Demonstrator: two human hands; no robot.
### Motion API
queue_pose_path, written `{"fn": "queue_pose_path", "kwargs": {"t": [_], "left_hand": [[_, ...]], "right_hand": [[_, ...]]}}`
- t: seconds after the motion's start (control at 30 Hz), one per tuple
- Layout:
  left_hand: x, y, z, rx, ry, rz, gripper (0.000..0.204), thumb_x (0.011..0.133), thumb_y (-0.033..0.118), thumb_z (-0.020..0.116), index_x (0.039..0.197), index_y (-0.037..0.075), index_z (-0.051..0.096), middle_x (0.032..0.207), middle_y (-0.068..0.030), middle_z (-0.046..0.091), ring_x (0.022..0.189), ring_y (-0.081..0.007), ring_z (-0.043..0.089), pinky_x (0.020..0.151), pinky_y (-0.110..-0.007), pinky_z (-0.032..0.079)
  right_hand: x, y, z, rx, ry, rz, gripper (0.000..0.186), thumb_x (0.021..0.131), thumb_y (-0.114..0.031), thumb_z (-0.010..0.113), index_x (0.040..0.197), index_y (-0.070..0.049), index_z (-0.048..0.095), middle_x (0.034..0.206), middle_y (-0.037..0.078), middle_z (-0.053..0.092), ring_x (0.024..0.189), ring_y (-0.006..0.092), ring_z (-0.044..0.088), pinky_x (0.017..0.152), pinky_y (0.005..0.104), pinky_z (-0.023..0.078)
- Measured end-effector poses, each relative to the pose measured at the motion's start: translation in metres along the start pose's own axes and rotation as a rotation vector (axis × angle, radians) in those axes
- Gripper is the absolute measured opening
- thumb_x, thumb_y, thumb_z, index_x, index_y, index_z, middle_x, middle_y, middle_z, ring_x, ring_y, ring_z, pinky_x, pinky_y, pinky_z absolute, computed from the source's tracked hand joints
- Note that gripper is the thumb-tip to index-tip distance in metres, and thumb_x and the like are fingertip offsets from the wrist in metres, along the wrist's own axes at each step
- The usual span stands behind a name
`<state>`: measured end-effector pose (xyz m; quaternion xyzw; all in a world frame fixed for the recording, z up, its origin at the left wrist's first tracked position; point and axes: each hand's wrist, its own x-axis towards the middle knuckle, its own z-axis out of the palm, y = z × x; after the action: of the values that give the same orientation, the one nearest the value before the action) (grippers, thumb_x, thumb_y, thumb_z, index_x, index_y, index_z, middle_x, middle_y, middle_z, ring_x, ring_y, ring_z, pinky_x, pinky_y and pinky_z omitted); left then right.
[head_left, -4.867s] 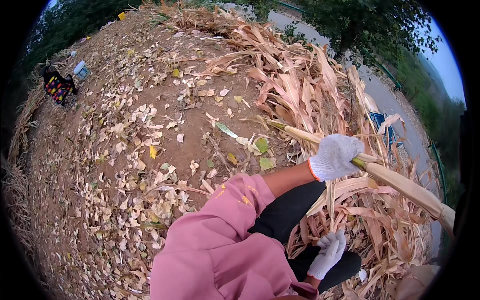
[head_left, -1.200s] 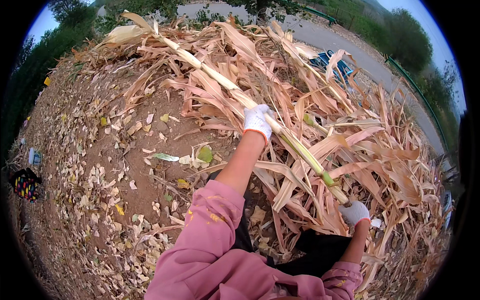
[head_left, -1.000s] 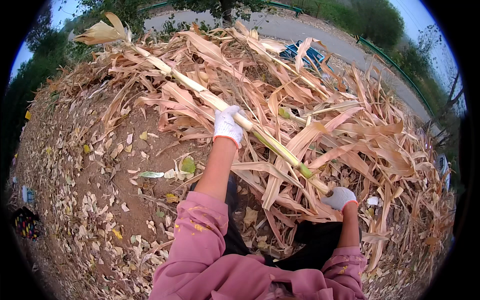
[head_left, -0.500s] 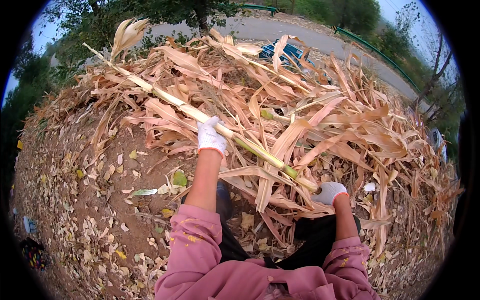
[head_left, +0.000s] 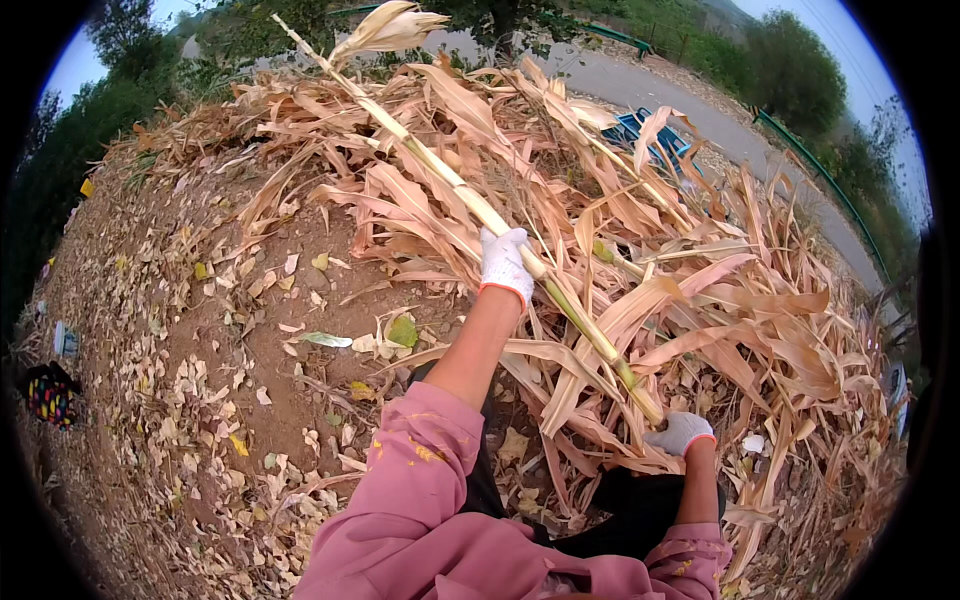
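Observation:
A long pale maize stalk point(head_left: 590, 330), greenish near its lower end, lies diagonally across my view above dried tan leaves point(head_left: 700, 320), with a dry husk point(head_left: 375, 35) near its upper end. My left hand point(head_left: 505, 260), in a white knit glove with an orange cuff, is closed around the middle of the stalk. My right hand point(head_left: 678, 432), gloved alike, is closed at the stalk's bottom end, its fingertips partly hidden. My pink sleeves and dark-trousered legs show below.
Leaf-strewn brown soil point(head_left: 300, 370) spreads left, with a colourful bag point(head_left: 48, 395) and pale bucket point(head_left: 66, 340) at the edge. Beyond the heap are a blue plastic object point(head_left: 655, 140), paved road point(head_left: 720, 110), green guardrail point(head_left: 820, 175) and trees.
From 4.9 seconds ago, my right hand has moved from the leaves onto the stalk's end. The stalk now points away from me; in the last second its top has shifted against the heap.

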<state>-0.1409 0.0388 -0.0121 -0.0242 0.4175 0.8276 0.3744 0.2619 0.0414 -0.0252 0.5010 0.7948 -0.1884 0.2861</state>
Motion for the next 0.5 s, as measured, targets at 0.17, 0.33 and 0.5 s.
{"fn": "queue_pose_path", "kwargs": {"t": [0.17,0.33,0.5], "left_hand": [[-0.013,0.007,0.011,-0.016,0.078,-0.055,0.047,0.081,-0.005,0.054,0.123,0.011,0.042,0.096,-0.0095,0.048,0.079,-0.0236,0.052,0.068,-0.043,0.049],[-0.003,-0.001,0.006,-0.010,0.067,-0.012,0.044,0.079,-0.004,0.054,0.120,0.010,0.042,0.092,-0.0083,0.047,0.077,-0.0236,0.051,0.065,-0.044,0.048],[-0.001,-0.004,0.009,0.058,0.096,0.012,0.041,0.077,-0.003,0.055,0.115,0.008,0.042,0.090,-0.0086,0.046,0.076,-0.0237,0.051,0.062,-0.044,0.048]], "right_hand": [[-0.007,-0.011,-0.007,-0.033,-0.063,0.058,0.066,0.068,-0.064,0.063,0.098,-0.006,0.071,0.098,0.017,0.069,0.094,0.0327,0.066,0.083,0.0408,0.051],[-0.002,-0.011,-0.005,-0.055,-0.101,0.045,0.067,0.067,-0.066,0.062,0.096,-0.006,0.071,0.098,0.017,0.069,0.094,0.0322,0.066,0.082,0.0406,0.051],[0.005,0.000,0.011,-0.088,0.012,-0.026,0.061,0.069,-0.062,0.067,0.086,-0.004,0.071,0.071,0.013,0.069,0.072,0.0267,0.069,0.070,0.0369,0.053]]}}
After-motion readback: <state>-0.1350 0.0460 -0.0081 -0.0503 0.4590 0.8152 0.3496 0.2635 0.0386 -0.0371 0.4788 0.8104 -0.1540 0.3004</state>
